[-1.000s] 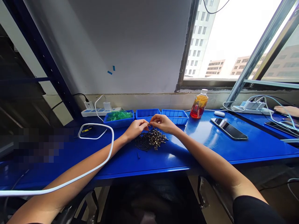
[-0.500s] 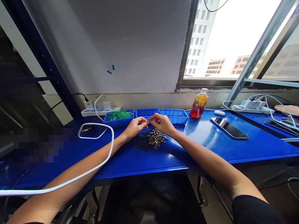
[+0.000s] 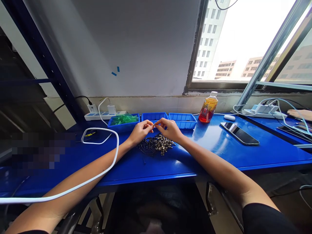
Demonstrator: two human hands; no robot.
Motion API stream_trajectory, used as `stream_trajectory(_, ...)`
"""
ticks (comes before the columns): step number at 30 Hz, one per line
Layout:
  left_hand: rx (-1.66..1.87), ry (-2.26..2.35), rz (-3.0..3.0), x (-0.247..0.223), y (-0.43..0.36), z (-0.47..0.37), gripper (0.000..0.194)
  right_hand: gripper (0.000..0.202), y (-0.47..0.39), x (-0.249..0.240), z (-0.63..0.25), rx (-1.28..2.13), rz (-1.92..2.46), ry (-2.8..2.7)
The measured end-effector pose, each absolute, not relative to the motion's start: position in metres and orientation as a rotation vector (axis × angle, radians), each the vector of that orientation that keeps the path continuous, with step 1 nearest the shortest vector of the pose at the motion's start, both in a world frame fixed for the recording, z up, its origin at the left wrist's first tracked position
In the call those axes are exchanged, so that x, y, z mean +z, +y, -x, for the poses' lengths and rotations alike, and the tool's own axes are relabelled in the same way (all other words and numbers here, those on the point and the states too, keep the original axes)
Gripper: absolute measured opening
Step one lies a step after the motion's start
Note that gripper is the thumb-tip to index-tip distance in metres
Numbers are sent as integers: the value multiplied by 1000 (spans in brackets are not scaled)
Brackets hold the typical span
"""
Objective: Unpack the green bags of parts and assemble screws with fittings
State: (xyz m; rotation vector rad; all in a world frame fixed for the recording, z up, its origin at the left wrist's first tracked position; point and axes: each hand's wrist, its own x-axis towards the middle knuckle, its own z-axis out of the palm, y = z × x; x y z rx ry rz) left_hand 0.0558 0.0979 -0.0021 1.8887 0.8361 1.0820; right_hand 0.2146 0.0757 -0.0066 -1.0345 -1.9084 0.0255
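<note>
My left hand (image 3: 141,131) and my right hand (image 3: 169,129) meet fingertip to fingertip above a pile of small parts. Both are pinched closed around something tiny, too small to name. Below them on the blue table (image 3: 207,143) lie brass-coloured metal pieces (image 3: 163,144) and, to their left, dark screw-like pieces (image 3: 147,147). Behind the hands stand three blue bins in a row: the left bin holds green plastic material (image 3: 124,119), the middle bin (image 3: 154,116) is partly hidden by my hands, and the right bin (image 3: 182,121) has a divider.
A white cable (image 3: 117,146) loops over my left forearm. Toward the back right stand a drink bottle (image 3: 208,108), a white case (image 3: 229,117) and a phone (image 3: 239,133). Power strips (image 3: 99,116) lie along the wall. Another person's hand (image 3: 301,113) rests at the far right.
Both hands stay together in nearly the same place, with only slight finger movement. The view has shifted a little.
</note>
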Motion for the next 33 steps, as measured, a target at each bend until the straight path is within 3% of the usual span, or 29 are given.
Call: stream_trajectory(33, 1196, 852, -2244, -6, 96, -53, 28, 9, 71, -4, -212, -62, 1099, -1940)
